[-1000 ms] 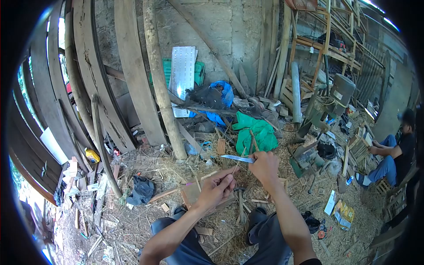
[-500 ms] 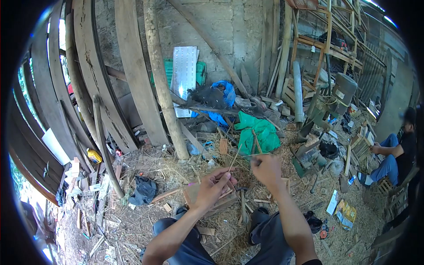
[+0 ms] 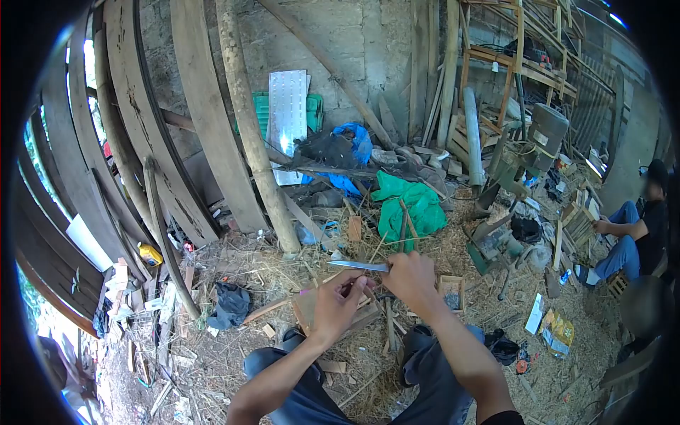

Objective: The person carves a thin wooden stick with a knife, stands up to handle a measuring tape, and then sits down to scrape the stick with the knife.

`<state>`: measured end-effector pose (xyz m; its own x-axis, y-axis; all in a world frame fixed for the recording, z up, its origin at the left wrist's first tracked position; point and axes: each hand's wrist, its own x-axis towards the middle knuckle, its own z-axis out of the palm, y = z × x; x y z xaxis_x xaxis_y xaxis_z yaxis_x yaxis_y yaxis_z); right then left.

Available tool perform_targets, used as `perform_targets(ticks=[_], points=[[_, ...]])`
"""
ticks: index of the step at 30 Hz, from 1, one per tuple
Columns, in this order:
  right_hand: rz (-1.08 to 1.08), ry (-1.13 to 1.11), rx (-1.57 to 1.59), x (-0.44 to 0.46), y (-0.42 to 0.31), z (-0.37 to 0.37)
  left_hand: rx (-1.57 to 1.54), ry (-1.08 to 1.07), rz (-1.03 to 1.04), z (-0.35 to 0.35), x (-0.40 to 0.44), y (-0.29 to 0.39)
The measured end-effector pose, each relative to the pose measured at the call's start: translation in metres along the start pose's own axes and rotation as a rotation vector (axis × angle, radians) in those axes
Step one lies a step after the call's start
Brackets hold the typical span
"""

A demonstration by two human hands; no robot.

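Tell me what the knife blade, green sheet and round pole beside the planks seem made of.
Knife blade: metal, probably steel, smooth and bright. Green sheet: likely thin plastic, slightly glossy in crumpled folds, though fabric is possible. Round pole: bare wood, with knots and mottling.

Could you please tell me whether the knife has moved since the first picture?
Yes, the knife has shifted left and nearer the person's body, judged against the small wood block beyond it.

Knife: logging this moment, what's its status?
Right hand grips knife, tip pointing left. Left hand close below, anything pinched unclear. Nothing covers the blade.
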<state>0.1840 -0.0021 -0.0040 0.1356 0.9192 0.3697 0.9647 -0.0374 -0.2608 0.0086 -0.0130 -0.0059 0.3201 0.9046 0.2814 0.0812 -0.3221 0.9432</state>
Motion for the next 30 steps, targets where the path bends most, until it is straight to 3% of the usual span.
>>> perform_targets(ticks=[2,4,7,12,15,20,25,30], points=[[-0.002,-0.040,0.017,0.005,0.002,0.000,0.074,0.019,0.022,-0.001,-0.004,0.005],[0.218,0.020,0.000,0.018,0.020,-0.006,0.153,0.048,0.002,0.000,-0.008,0.011],[0.135,0.117,0.018,0.008,0.020,-0.006,0.195,0.059,0.010,0.001,-0.005,0.013],[0.340,-0.001,0.154,0.009,0.019,0.008,0.052,0.097,-0.034,0.002,0.003,0.005],[0.301,0.017,0.293,0.007,0.014,-0.002,-0.003,0.075,-0.083,0.000,0.005,0.005],[-0.019,0.052,0.307,-0.007,-0.013,0.004,0.091,0.066,-0.038,0.006,0.001,0.015],[0.048,0.132,0.183,0.002,-0.008,0.001,0.293,0.091,0.022,0.007,-0.006,0.024],[-0.069,0.062,0.224,-0.007,-0.012,0.007,0.179,0.089,0.045,0.005,-0.006,0.007]])
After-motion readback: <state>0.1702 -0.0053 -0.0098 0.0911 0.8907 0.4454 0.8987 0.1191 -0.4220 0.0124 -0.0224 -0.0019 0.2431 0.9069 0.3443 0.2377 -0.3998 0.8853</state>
